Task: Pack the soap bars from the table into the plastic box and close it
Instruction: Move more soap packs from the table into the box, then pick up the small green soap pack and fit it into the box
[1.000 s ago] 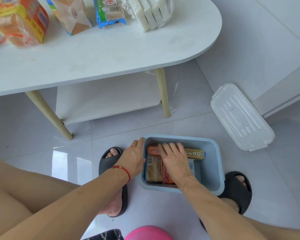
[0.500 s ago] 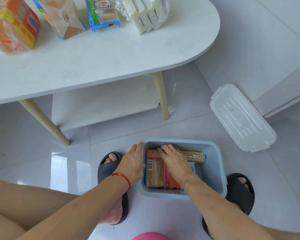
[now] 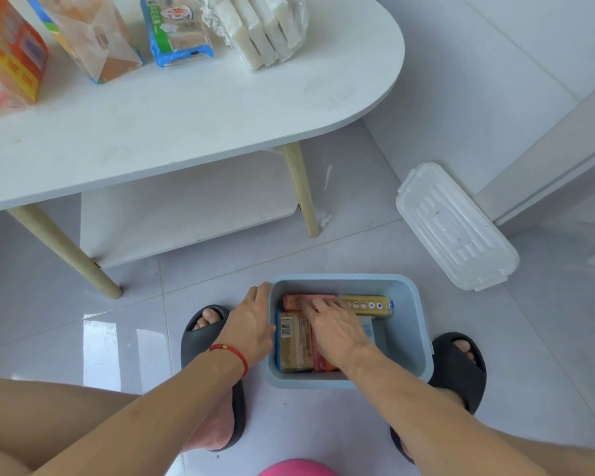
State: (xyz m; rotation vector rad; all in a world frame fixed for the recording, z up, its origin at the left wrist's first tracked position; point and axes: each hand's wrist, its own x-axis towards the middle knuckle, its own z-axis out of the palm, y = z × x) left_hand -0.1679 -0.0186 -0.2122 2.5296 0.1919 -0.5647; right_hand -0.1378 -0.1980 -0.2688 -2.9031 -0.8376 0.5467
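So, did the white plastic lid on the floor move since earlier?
No. The white plastic lid lies at the same spot beside the grey door frame.

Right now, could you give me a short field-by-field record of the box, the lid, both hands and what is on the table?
box: blue plastic box on the floor, open
contents: several wrapped soap bars, at its left side
lid: clear lid on the floor, beyond the box to the right
left hand: left hand against the box's left wall
right hand: right hand flat on the bars inside
table: white table holds four soap packs
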